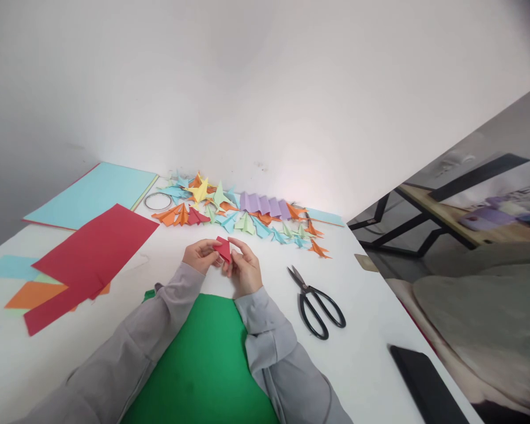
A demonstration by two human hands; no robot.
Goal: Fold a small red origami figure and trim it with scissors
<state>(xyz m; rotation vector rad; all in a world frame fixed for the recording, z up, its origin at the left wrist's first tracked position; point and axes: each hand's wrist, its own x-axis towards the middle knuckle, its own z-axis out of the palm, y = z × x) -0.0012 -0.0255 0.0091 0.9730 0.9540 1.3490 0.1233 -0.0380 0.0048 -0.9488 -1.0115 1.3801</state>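
Note:
A small folded piece of red paper (222, 248) is held up above the white table, between my two hands. My left hand (199, 255) pinches its left side with thumb and fingers. On the other side, my right hand (246, 270) grips the right edge, its fingertips closed on the paper. Beyond the hands lies a spread of folded paper shapes in several colours, among them a yellow one (199, 191), orange ones (176, 215) and a purple pleated strip (264, 204). Black-handled scissors (309, 294) rest to the right, blades slightly apart.
Larger red paper (101, 247) overlaps orange (33, 294) and light blue pieces (12, 267) at left. Behind it lie light blue sheets (98, 191) and a thin ring (158, 201). A black flat object (428, 383) sits near the right edge. The wall bounds the table's back.

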